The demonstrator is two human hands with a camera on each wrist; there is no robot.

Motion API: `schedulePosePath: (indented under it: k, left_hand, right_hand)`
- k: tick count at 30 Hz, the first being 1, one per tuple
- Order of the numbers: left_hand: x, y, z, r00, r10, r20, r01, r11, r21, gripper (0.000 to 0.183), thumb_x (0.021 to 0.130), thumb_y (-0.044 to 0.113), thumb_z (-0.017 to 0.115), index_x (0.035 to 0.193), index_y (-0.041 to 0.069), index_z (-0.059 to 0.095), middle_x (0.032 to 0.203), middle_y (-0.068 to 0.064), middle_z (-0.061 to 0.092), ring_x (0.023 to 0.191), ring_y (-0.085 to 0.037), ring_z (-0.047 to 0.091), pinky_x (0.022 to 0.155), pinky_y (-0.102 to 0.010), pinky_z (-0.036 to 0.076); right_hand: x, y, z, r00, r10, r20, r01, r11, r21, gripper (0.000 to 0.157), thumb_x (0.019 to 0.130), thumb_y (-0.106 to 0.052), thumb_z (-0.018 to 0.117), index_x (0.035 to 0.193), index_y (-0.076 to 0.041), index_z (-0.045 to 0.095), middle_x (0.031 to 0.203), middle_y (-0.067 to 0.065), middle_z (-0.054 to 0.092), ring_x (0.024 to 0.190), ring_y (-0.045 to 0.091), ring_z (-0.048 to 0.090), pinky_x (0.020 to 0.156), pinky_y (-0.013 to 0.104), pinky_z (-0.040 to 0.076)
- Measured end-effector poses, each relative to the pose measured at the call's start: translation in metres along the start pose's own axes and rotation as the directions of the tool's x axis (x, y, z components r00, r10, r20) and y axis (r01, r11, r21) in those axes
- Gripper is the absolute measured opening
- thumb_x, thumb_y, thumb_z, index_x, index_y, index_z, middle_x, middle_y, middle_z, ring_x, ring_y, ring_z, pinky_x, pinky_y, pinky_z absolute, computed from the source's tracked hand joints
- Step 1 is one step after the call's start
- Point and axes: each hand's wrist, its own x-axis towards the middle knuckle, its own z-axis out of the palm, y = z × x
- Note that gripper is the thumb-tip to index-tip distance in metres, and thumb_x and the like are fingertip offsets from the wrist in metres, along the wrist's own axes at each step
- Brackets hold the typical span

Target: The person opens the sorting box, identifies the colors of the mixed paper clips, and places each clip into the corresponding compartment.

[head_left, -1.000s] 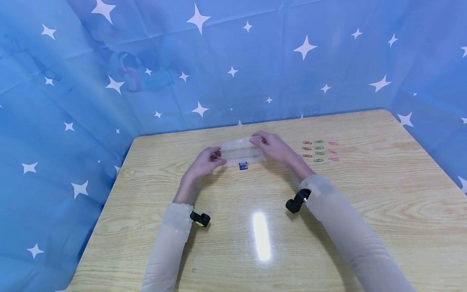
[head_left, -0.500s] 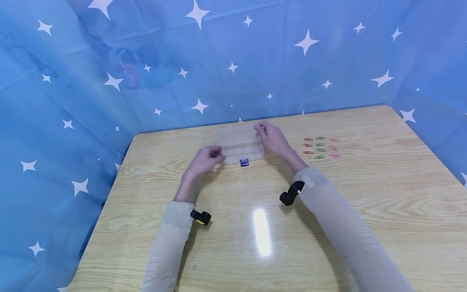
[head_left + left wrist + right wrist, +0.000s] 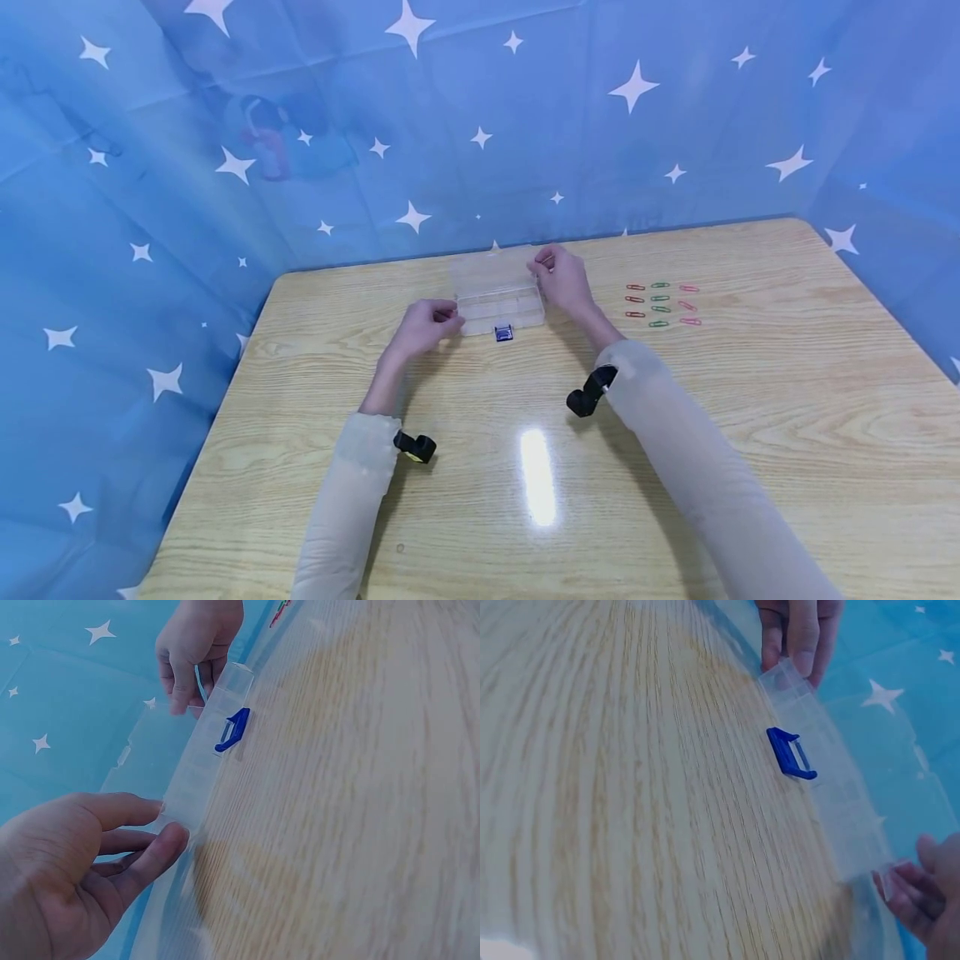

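A clear plastic compartment box (image 3: 517, 307) lies near the table's far edge, its clear lid (image 3: 491, 271) tilted back behind it. On the box's front side sits a blue latch (image 3: 504, 333), also visible in the left wrist view. My left hand (image 3: 422, 327) holds the box's left end between thumb and fingers. At the other side, my right hand (image 3: 564, 283) pinches the lid's right edge. In the right wrist view this right hand (image 3: 930, 892) is at the lower right, partly cut off. No contents show in the compartments.
To the right of the box, red paper clips (image 3: 635, 314), green paper clips (image 3: 658, 324) and pink paper clips (image 3: 690, 322) lie in columns on the wooden table (image 3: 300, 433). A blue star-patterned curtain (image 3: 337, 100) hangs right behind the table's far edge.
The lid has swung up and back, away from the box, with my right hand moving back along with it. My left hand has stayed at the box's left end.
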Motion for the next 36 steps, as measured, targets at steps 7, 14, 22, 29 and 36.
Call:
schedulePosePath:
  k: [7, 14, 22, 29, 36]
  left_hand:
    - [0.002, 0.001, 0.002, 0.999, -0.024, -0.040, 0.024, 1.000, -0.007, 0.040, 0.089, 0.020, 0.061, 0.121, -0.002, 0.057, 0.098, -0.009, 0.065, 0.083, -0.017, 0.062, 0.063, -0.028, 0.052]
    - [0.005, 0.000, 0.004, 0.996, -0.059, -0.070, 0.056, 0.998, -0.042, 0.036, 0.089, 0.019, 0.061, 0.117, -0.004, 0.059, 0.092, -0.009, 0.067, 0.076, -0.016, 0.065, 0.058, -0.027, 0.053]
    - [0.004, 0.003, 0.006, 0.987, -0.091, -0.135, 0.084, 0.995, -0.052, 0.031, 0.086, 0.017, 0.064, 0.109, -0.004, 0.064, 0.090, -0.011, 0.068, 0.074, -0.017, 0.066, 0.061, -0.025, 0.055]
    - [0.003, 0.005, 0.010, 0.977, -0.097, -0.188, 0.085, 0.994, -0.067, 0.021, 0.086, 0.016, 0.064, 0.098, 0.000, 0.070, 0.078, -0.010, 0.069, 0.069, -0.020, 0.067, 0.060, -0.025, 0.055]
    - [0.002, 0.004, 0.011, 0.970, -0.094, -0.226, 0.074, 0.993, -0.096, 0.017, 0.086, 0.016, 0.064, 0.092, 0.002, 0.070, 0.072, -0.009, 0.067, 0.063, -0.019, 0.065, 0.056, -0.025, 0.054]
  right_hand:
    - [-0.001, 0.001, 0.000, 1.000, 0.006, -0.010, -0.007, 0.997, -0.078, 0.017, 0.091, -0.021, 0.058, 0.096, -0.007, 0.065, 0.074, 0.006, 0.062, 0.060, 0.017, 0.057, 0.050, 0.029, 0.047]
    - [-0.002, 0.002, 0.002, 0.998, -0.047, 0.033, 0.053, 0.981, -0.188, 0.024, 0.095, -0.016, 0.051, 0.090, -0.004, 0.071, 0.067, 0.009, 0.062, 0.054, 0.019, 0.051, 0.051, 0.029, 0.042]
    - [0.002, 0.006, 0.003, 1.000, 0.004, -0.009, -0.005, 0.997, -0.081, 0.015, 0.087, -0.016, 0.063, 0.088, -0.003, 0.070, 0.076, 0.008, 0.066, 0.063, 0.018, 0.060, 0.056, 0.028, 0.051]
    - [-0.001, 0.008, -0.001, 1.000, -0.001, 0.011, 0.001, 1.000, -0.026, 0.016, 0.089, -0.019, 0.061, 0.092, -0.004, 0.067, 0.075, 0.008, 0.065, 0.062, 0.016, 0.061, 0.052, 0.028, 0.050]
    - [-0.007, 0.007, -0.008, 0.999, -0.036, 0.033, 0.037, 0.999, -0.029, 0.020, 0.091, -0.021, 0.057, 0.097, -0.004, 0.066, 0.079, 0.008, 0.065, 0.064, 0.018, 0.061, 0.054, 0.030, 0.051]
